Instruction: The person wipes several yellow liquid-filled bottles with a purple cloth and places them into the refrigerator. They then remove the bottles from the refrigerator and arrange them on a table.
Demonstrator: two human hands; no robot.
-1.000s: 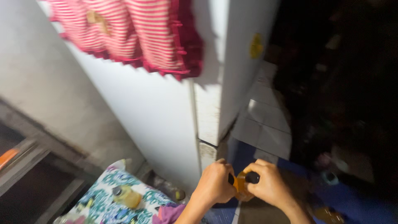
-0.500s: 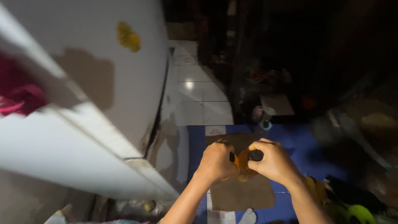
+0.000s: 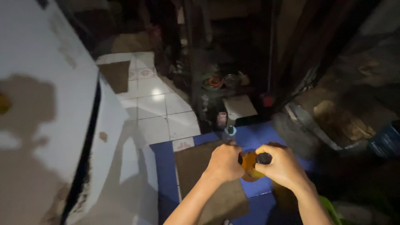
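A: Since half a second ago your view is swinging further right and down: the white cabinet is sliding to the left edge, while the white floor tiles and the blue mat are taking the centre. Your hands are staying together in the same pose as before.

B: State of the hands?

A: Your left hand is curling closed around the left side of a small amber-coloured object. Your right hand is closing on its right side, with the fingers pinching a dark round cap or knob. You are holding the object out in front of you, over the blue mat and the brown cardboard sheet, not resting it on anything.

B: Which step is in hand?

A: By my reading, you are working the dark part against the amber body, twisting or pulling it. Whether it is turning, I cannot tell.

B: What is the next move calling for?

A: Likely a steady counter-grip from the left hand while the right is turning, keeping the object level. Light is poor, and a small pink container and a clear bottle with a blue top are standing on the floor just beyond your hands.
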